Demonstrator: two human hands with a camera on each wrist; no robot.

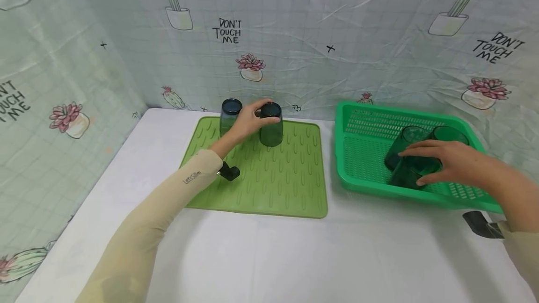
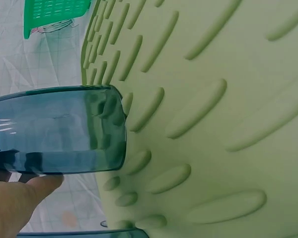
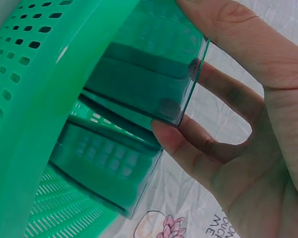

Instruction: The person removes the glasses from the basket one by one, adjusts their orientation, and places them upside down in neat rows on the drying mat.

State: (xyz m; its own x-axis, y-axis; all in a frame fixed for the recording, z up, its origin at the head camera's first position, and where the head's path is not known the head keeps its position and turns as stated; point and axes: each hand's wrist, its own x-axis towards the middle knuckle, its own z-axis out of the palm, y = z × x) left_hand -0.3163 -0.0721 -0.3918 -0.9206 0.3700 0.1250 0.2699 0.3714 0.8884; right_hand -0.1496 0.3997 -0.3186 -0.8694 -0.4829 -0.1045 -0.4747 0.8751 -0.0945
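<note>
Both hands are busy with tinted glasses. Right hand (image 1: 456,162) has thumb and fingers curled round the rim end of one glass (image 1: 405,176), which lies tilted in the green basket (image 1: 375,189), close to its front wall. Left hand (image 1: 246,123) is farther off, thumb and fingers pinching the top end of another glass (image 1: 271,133) that's standing mouth-down on the green mat (image 1: 294,176). Beige sleeves (image 1: 168,209) on both arms, btw.

Working front to back: white bench (image 1: 294,261) first, with the mat lying left of the basket, covered in little raised ovals. Two more glasses (image 1: 393,151) sit in the basket behind the held one, partly blocked by the right hand. Far side of the mat has one more upside-down glass (image 1: 227,120), just left of the pinched one. Behind everything hangs a pale sheet (image 1: 316,60) with cactus drawings and "DON'T TOUCH ME" on it.
</note>
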